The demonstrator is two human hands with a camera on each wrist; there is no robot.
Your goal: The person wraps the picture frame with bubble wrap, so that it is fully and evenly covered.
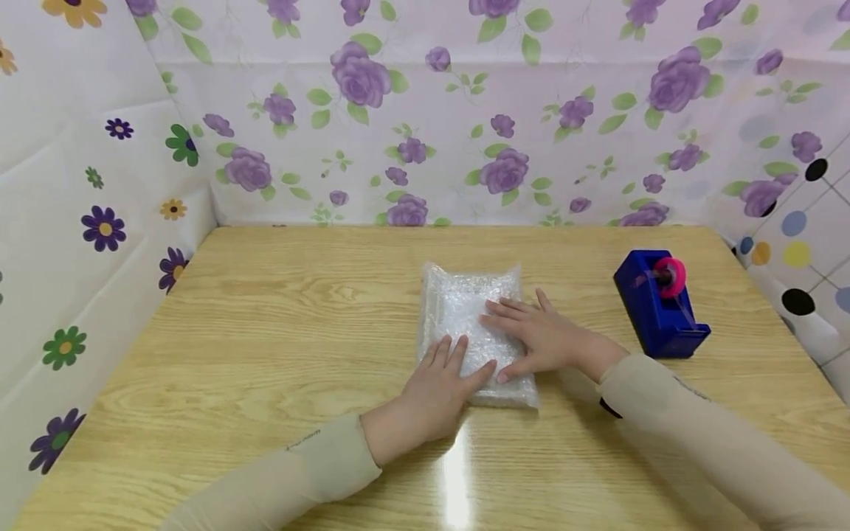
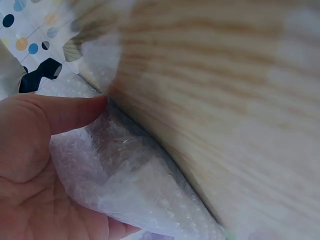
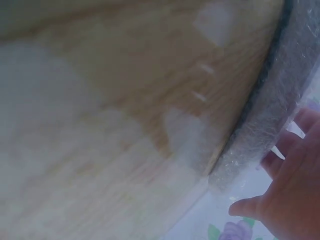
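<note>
Where two hands rest, one packet, bubble-wrapped

sleeves cut off, package partly hidden

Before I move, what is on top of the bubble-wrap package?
The left hand and right hand rest on the bubble-wrap package. The surface directly beneath them is covered.
</note>
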